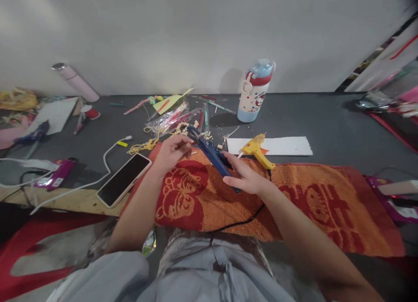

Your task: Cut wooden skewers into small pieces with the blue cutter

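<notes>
My right hand [244, 174] is wrapped round the long handles of a blue hand cutter [212, 154], tilted up to the left over the orange and red towel [222, 206]. Close to the cutter's jaw end, my left hand [172, 151] is closed in a pinch; whatever its fingertips hold is too small to name. Pale short offcuts lie scattered just behind the cutter. A yellow glue gun [257, 150] rests beyond my right hand, partly on a white strip of board [290, 146].
A phone [124, 180] lies left of the towel beside a white cable [106, 162]. Behind are yellow cord [146, 144], plastic packets [173, 117] and an upright water bottle [254, 93]. Purple power strips [57, 173] sit at both sides. The glue gun's black cord crosses the towel.
</notes>
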Motion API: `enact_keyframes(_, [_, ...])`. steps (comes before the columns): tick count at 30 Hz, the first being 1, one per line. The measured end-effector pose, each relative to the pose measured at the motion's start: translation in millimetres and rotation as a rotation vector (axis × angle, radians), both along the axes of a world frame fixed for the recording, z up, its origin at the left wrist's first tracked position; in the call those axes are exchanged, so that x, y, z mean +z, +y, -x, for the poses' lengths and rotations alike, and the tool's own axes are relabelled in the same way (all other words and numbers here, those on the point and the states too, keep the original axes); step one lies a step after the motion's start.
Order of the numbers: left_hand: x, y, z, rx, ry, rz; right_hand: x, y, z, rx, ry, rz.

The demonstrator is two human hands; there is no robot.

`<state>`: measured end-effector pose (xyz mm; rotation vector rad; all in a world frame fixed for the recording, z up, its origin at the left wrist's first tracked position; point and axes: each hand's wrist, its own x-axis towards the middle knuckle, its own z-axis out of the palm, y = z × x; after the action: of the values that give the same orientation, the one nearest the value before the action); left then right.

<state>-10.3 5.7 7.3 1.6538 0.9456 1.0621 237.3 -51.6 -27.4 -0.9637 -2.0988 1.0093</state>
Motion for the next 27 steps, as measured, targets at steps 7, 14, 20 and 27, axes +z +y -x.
enact_keyframes(7, [6.4,0,-4,-0.011,0.083,-0.075,7.8,0,2,-0.077,-0.142,-0.172])
enact_keyframes(14, [1.8,0,-8,0.108,0.240,-0.175,6.2,0,5,-0.059,-0.032,-0.049])
enact_keyframes(20, [2.0,-3,-12,0.187,0.364,-0.297,2.5,0,6,-0.070,0.010,-0.008])
enact_keyframes(27, [-0.4,-4,-12,0.200,0.402,-0.306,4.2,0,7,-0.090,-0.024,0.007])
